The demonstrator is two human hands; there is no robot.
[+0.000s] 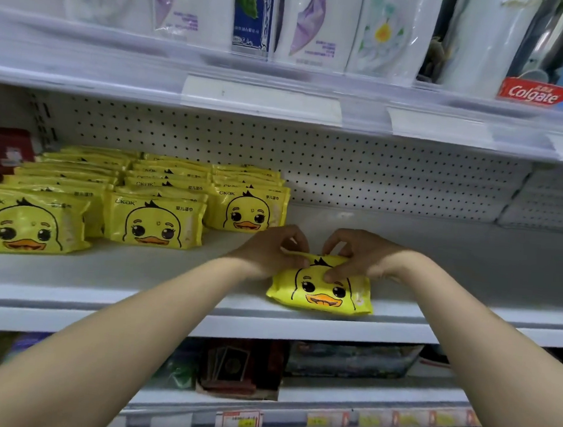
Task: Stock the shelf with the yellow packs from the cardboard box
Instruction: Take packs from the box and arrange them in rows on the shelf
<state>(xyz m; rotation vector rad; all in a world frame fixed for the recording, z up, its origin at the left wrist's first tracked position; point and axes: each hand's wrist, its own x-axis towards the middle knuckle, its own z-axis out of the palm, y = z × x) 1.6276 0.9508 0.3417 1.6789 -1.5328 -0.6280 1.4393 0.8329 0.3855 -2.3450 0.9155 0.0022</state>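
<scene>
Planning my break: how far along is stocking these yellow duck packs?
Done: three rows of yellow packs stand at the left of the shelf. In hand: left hand and right hand pinch the top edge of a single pack, right of the rows. Left: bare shelf beyond it; the cardboard box is out of view, remainder unknown.

Three pack rows (154, 226), one lone pack (326, 294)

Shows bright yellow packs (154, 222) printed with a black-outlined duck face and orange beak, a white shelf (169, 272), a white pegboard (376, 173) dotted black, a red-and-white Colgate box (533, 92).
</scene>
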